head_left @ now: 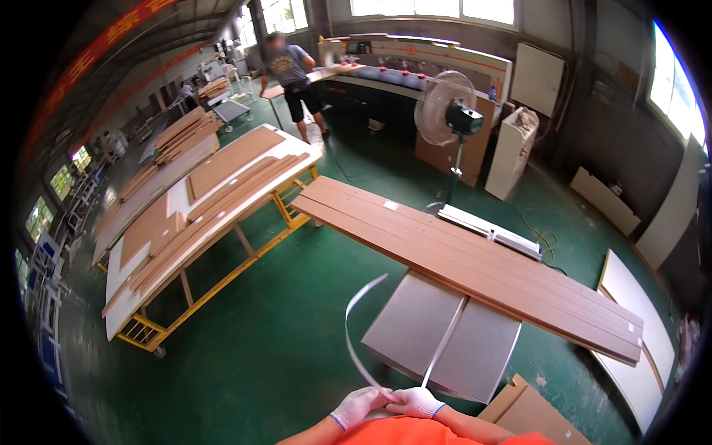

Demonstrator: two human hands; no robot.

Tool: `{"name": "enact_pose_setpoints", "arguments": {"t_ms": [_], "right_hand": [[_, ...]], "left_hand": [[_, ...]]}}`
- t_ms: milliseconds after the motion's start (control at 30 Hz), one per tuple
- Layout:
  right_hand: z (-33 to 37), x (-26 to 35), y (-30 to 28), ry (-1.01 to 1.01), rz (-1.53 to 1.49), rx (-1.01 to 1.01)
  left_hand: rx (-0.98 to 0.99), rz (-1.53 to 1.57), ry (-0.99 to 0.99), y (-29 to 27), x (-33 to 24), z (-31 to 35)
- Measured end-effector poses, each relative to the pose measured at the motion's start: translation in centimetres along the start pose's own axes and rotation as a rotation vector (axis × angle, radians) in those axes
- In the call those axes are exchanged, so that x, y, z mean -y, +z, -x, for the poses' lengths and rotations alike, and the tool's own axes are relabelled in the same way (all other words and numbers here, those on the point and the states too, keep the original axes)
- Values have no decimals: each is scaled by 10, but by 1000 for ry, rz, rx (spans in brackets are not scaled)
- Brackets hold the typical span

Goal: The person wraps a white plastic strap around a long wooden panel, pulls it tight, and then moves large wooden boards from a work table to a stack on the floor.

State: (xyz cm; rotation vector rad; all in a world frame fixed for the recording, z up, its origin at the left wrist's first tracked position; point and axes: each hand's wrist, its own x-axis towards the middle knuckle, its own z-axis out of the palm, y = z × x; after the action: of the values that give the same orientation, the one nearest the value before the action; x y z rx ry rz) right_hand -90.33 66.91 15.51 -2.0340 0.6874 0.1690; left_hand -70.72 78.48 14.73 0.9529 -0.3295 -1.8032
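Note:
At the lower middle, close to my body, my left hand [357,407] and my right hand [417,403] meet in white gloves. Fingers of both hands are closed around a narrow white strap [445,343]. One length of it crosses the grey platform [404,326] and passes under the stack of long brown boards [460,256]. The other end curves up loosely to the left of the platform. The boards lie across the platform, reaching well past it on both sides. How the strap lies between my fingertips is too small to make out.
A yellow-framed cart [245,259] with brown panels stands at left. A pedestal fan [449,111] is beyond the boards. White panels [630,297] lean at right, and a cardboard piece [530,415] lies near my right arm. Another person [289,70] stands by a long machine.

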Motion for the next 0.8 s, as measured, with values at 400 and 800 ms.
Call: {"name": "enact_pose_setpoints", "arguments": {"t_ms": [400,800], "right_hand": [[-41,34,-9,-391,296,378],[-61,16,-20,-157,515,448]], "left_hand": [[-433,540,690,-12,36,33],[-728,630,935,-102,-12,89]]}}
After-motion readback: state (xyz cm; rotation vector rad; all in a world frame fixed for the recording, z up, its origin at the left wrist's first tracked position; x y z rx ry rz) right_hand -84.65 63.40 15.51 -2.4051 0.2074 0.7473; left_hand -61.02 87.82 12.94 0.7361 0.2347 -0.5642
